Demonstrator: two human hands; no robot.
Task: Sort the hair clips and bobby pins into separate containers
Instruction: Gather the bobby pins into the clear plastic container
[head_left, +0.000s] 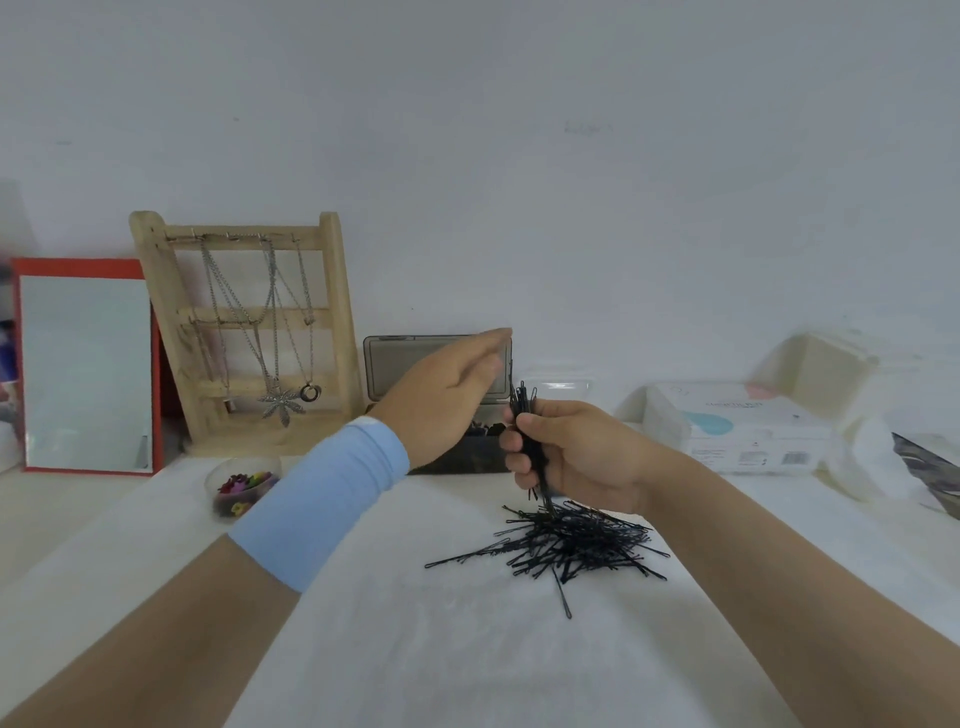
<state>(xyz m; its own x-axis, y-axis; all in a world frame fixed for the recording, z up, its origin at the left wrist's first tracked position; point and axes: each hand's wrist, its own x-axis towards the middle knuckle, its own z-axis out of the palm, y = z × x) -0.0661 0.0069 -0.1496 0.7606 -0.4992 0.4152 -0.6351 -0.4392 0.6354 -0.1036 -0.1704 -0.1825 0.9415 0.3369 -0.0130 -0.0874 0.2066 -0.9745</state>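
Note:
A loose pile of black bobby pins (566, 540) lies on the white cloth, centre right. Just above the pile, my right hand (566, 457) grips an upright bundle of bobby pins (524, 410). My left hand (447, 395), with a blue band on the wrist, is raised with straight fingers in front of a dark hinged box (467, 457) whose lid (395, 364) stands up; some black pins lie inside the box. At the left sits a small clear cup of coloured hair clips (241, 486).
A wooden necklace stand (332, 312) and a red-framed mirror (85, 364) lean against the wall at the left. A white tissue pack (737, 431) and a crumpled plastic bag (872, 462) lie at the right. A clear lid (556, 387) rests behind the box.

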